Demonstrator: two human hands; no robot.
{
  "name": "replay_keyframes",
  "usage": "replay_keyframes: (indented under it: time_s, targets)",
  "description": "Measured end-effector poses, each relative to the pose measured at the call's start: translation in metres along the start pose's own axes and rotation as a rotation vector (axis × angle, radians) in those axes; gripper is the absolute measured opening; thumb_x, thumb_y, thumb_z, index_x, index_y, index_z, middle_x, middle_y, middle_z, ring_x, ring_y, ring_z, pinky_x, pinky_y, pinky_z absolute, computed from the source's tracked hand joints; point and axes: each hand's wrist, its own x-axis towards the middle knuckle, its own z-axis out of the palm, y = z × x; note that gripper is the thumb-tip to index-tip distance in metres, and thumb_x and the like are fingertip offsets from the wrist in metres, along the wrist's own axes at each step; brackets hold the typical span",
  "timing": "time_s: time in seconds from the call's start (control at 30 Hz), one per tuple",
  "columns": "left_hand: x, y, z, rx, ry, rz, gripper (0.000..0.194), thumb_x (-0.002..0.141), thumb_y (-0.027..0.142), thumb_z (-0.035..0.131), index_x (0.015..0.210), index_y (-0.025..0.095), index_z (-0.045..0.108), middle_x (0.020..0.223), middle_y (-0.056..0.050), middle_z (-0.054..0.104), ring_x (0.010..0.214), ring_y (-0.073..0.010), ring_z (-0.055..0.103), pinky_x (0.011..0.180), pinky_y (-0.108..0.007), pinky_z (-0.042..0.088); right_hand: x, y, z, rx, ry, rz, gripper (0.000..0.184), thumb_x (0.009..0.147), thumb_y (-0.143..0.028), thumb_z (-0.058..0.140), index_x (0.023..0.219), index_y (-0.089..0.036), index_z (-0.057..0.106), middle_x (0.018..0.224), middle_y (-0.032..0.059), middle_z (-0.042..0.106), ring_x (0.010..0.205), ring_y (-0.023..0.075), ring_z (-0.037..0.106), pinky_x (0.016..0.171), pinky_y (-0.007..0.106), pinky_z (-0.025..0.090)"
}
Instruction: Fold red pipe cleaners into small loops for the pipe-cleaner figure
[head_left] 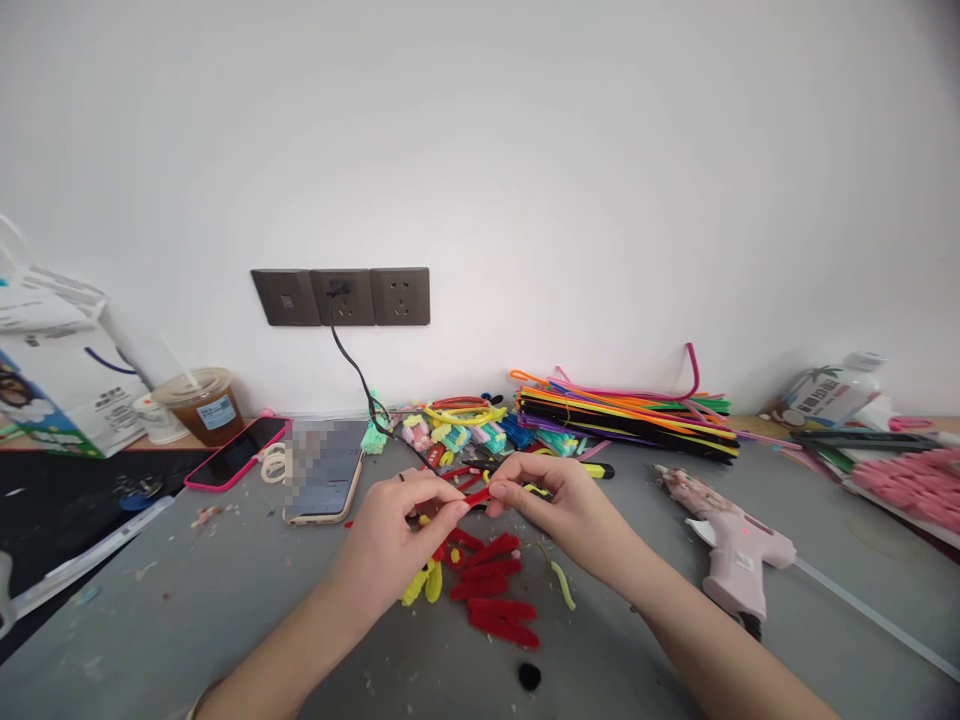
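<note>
Both hands meet over the middle of the grey table, pinching a short red pipe cleaner (477, 497) between them. My left hand (397, 525) grips its left end with thumb and forefinger, while my right hand (551, 500) has the other end at its fingertips. Below them lie several folded red pipe cleaner pieces (495, 590). Yellow pipe cleaner loops (424, 582) sit just under my left hand, and a pale green pipe cleaner piece (562, 585) is below my right. A yellow-and-black cutter (596, 470) is partly hidden behind my right hand.
At the back lies a bundle of coloured pipe cleaners (630, 415). On the right rests a pink glue gun (739, 550) with a glue stick in it. To the left are a phone (337, 480), a pink-cased phone (236, 455) and an iced drink (202, 405). A black cord (352, 365) hangs from the socket.
</note>
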Motion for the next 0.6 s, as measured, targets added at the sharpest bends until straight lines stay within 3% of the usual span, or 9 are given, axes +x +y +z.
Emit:
replay_keyframes:
  time_s: [0.13, 0.37, 0.6]
  targets:
    - [0.0, -0.003, 0.003, 0.104, -0.001, 0.045, 0.023, 0.091, 0.03, 0.058, 0.078, 0.022, 0.076, 0.076, -0.002, 0.072, 0.071, -0.0165, 0.064, 0.067, -0.024, 0.046, 0.002, 0.007, -0.002, -0.019, -0.023, 0.006, 0.029, 0.095, -0.041, 0.06, 0.078, -0.019, 0.068, 0.076, 0.0024, 0.072, 0.075, 0.0191, 0.064, 0.07, 0.029, 0.044]
    - [-0.001, -0.015, 0.012, 0.309, 0.041, 0.249, 0.017, 0.09, 0.017, 0.06, 0.082, 0.021, 0.075, 0.071, -0.001, 0.07, 0.072, -0.0171, 0.063, 0.071, -0.027, 0.047, 0.004, 0.022, -0.01, -0.483, -0.048, -0.304, 0.008, 0.094, -0.028, 0.066, 0.088, -0.023, 0.069, 0.09, 0.0035, 0.073, 0.086, 0.0207, 0.062, 0.082, 0.035, 0.035]
    - [-0.001, -0.017, 0.014, 0.374, 0.025, 0.361, 0.013, 0.089, 0.014, 0.063, 0.083, 0.019, 0.073, 0.071, 0.0, 0.071, 0.07, -0.0171, 0.059, 0.071, -0.03, 0.049, 0.0, 0.011, -0.01, -0.567, -0.125, -0.247, 0.012, 0.095, -0.015, 0.061, 0.085, -0.022, 0.064, 0.084, 0.0002, 0.069, 0.081, 0.0178, 0.058, 0.082, 0.035, 0.033]
